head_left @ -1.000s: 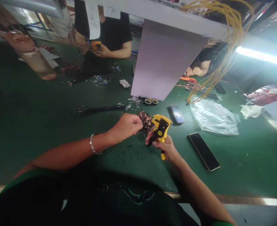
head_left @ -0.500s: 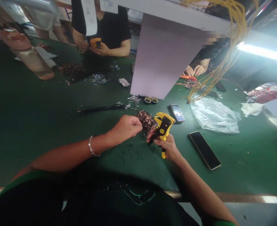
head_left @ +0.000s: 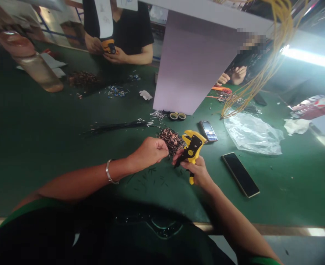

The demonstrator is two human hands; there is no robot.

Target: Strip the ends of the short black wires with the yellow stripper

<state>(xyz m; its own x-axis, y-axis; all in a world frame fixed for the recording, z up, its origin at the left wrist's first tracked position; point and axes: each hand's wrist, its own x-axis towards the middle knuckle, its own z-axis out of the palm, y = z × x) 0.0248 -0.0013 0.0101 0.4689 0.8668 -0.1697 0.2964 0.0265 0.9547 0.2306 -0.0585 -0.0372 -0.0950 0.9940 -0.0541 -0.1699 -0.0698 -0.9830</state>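
In my right hand (head_left: 197, 167) is a yellow and black wire stripper (head_left: 192, 147), its head tilted up and to the left. My left hand (head_left: 151, 152) is closed in a pinch just left of the tool; whatever lies between thumb and finger is too small to make out. Right behind the hands lies a heap of short black wire pieces with copper ends (head_left: 170, 139). A bundle of thin black wires (head_left: 118, 126) with pale tips stretches across the table behind my left hand. Small dark scraps (head_left: 151, 178) are scattered in front of it.
On the green table (head_left: 295, 195) a smartphone (head_left: 241, 175) and a keypad phone (head_left: 208, 131) lie to the right, by a clear plastic bag (head_left: 253, 134). Two tape rolls (head_left: 177, 116) sit below a pale panel (head_left: 191, 62). Across, a person holds a yellow tool (head_left: 108, 46). A bottle (head_left: 38, 70) stands left.
My left hand has shifted slightly right, toward the wire stripper. At the far right, a co-worker's hands have moved apart. My right hand keeps its hold.
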